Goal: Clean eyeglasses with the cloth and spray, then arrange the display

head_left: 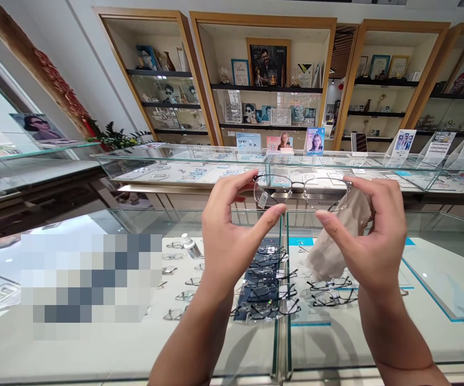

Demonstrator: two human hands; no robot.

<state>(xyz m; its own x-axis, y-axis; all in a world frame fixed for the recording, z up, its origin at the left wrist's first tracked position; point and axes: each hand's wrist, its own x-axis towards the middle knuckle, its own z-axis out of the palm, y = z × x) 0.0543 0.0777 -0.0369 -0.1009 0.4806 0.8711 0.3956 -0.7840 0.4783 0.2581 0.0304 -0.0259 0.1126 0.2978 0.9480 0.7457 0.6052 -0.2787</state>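
Observation:
I hold a pair of thin metal-rimmed glasses (302, 192) up in front of me with both hands. My left hand (232, 236) pinches the left lens rim between thumb and fingers, near a small clear tag. My right hand (370, 230) grips the right end of the frame and also holds a beige cleaning cloth (332, 244) that hangs down from its fingers. Both hands are raised above a glass display counter (135, 343).
Under the counter glass lie several glasses frames (267, 292) on trays. A small white bottle (191, 245) stands on the counter to the left. Another glass counter (199, 166) with cards and wall shelves (264, 88) of pictures stand beyond. A blurred patch covers the lower left.

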